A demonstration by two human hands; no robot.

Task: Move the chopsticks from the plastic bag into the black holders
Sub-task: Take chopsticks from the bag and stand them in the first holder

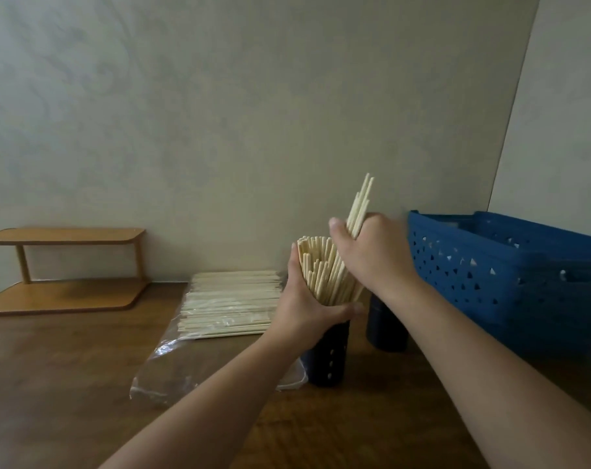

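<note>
A clear plastic bag (172, 370) lies on the wooden table, with a flat pile of pale chopsticks (229, 304) on its far end. A black holder (327, 357) with round holes stands in front of me, packed with upright chopsticks (317, 269). My left hand (304, 306) wraps around that bundle at the holder's rim. My right hand (371, 252) grips a small bunch of chopsticks (360, 208), tilted, their lower ends among those in the holder. A second black holder (385, 326) stands behind, partly hidden by my right arm.
A blue perforated plastic basket (497, 265) stands at the right against the wall. A small two-tier wooden shelf (67, 269) sits at the back left. The table (50, 384) is brown wood, with the wall close behind.
</note>
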